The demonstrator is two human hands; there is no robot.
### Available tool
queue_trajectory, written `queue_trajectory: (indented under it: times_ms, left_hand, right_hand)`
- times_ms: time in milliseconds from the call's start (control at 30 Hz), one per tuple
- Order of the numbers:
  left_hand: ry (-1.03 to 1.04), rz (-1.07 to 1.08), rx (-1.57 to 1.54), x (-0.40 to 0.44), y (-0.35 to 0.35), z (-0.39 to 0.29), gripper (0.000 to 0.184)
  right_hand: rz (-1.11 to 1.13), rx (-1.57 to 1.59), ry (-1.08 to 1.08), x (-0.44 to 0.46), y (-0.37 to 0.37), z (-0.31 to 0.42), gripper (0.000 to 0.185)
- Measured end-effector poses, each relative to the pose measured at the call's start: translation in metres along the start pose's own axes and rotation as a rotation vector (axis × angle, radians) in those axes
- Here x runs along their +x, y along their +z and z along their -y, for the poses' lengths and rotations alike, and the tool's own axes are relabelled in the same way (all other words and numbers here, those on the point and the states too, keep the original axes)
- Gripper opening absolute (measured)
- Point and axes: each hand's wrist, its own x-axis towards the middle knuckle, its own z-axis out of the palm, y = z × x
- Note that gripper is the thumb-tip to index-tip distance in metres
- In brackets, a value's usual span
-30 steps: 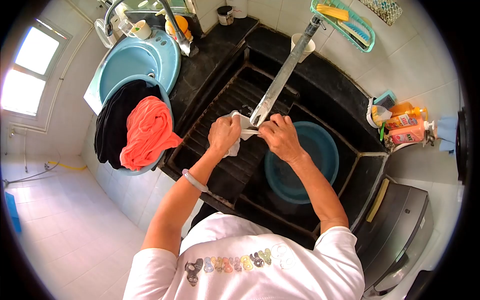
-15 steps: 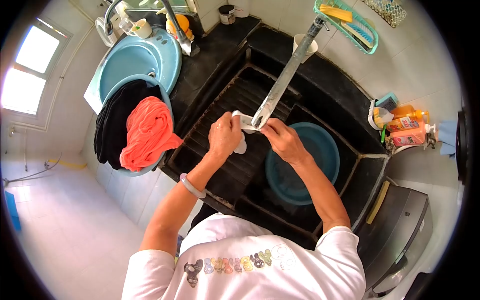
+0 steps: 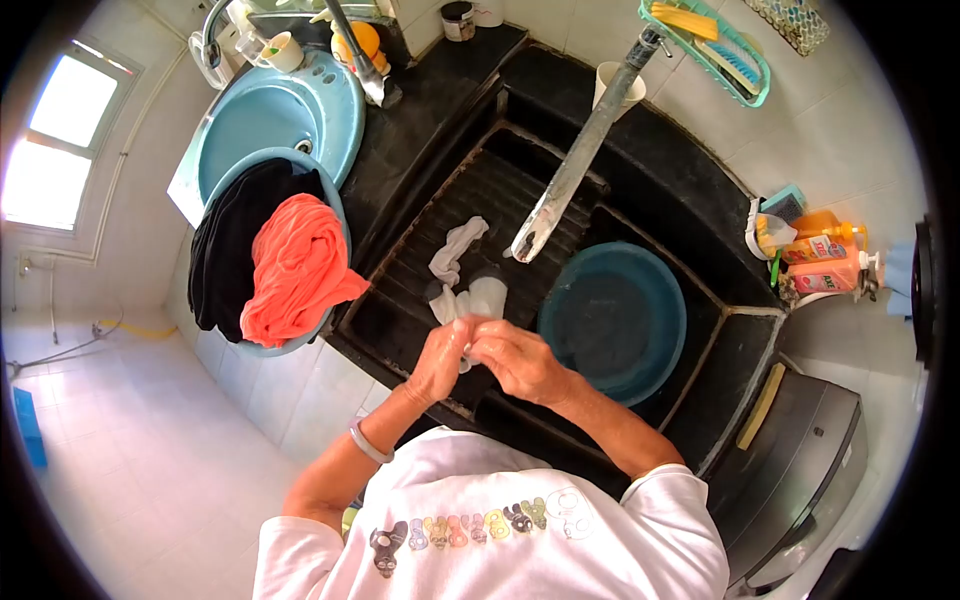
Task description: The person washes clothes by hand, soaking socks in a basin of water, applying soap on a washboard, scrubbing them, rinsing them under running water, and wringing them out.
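My left hand (image 3: 438, 362) and my right hand (image 3: 518, 362) meet at the near side of the black ribbed washboard (image 3: 420, 335) in the sink. Their fingers pinch together around white cloth that looks like a sock (image 3: 462, 303), mostly hidden by the hands. Part of it spreads beyond my fingertips, and a bit hangs below them. A crumpled white sock (image 3: 458, 250) lies farther up on the ribs, untouched. To the right of my hands stands a blue basin (image 3: 672, 350) with water in it. The metal faucet (image 3: 575, 170) reaches over the sink from behind.
On the left, a blue tub (image 3: 340, 215) holds black clothing (image 3: 222, 250) and a coral garment (image 3: 300, 265), beside a blue washbasin (image 3: 240, 140). Detergent bottles (image 3: 820, 270) stand at the right corner. A green basket (image 3: 755, 95) with brushes hangs on the wall.
Both hands have come down from under the faucet toward my body and closed together on the white cloth. The crumpled sock on the washboard now shows uncovered.
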Motion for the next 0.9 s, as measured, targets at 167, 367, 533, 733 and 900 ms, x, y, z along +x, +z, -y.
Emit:
queue_trajectory:
  times_ms: [167,367,533,733,900]
  left_hand:
    - [-0.040,-0.187,0.299,-0.017,-0.006,0.028,0.041]
    - [0.125,-0.301,0.623,-0.024,-0.018,0.014,0.034]
    - [0.254,-0.358,0.761,-0.025,-0.026,-0.002,0.032]
    - [0.414,-0.467,0.557,-0.012,-0.043,-0.001,0.023]
    - [0.193,-0.391,0.364,0.006,-0.032,-0.012,0.006]
  right_hand:
    - [0.111,0.351,0.526,-0.012,0.004,-0.031,0.009]
    - [0.199,-0.385,0.666,-0.013,0.020,-0.145,0.013]
    - [0.310,-0.458,0.734,0.012,0.065,-0.158,0.019]
    - [0.149,-0.031,0.731,-0.003,0.034,-0.185,0.019]
    - [-0.330,0.524,0.968,-0.015,-0.024,-0.163,0.005]
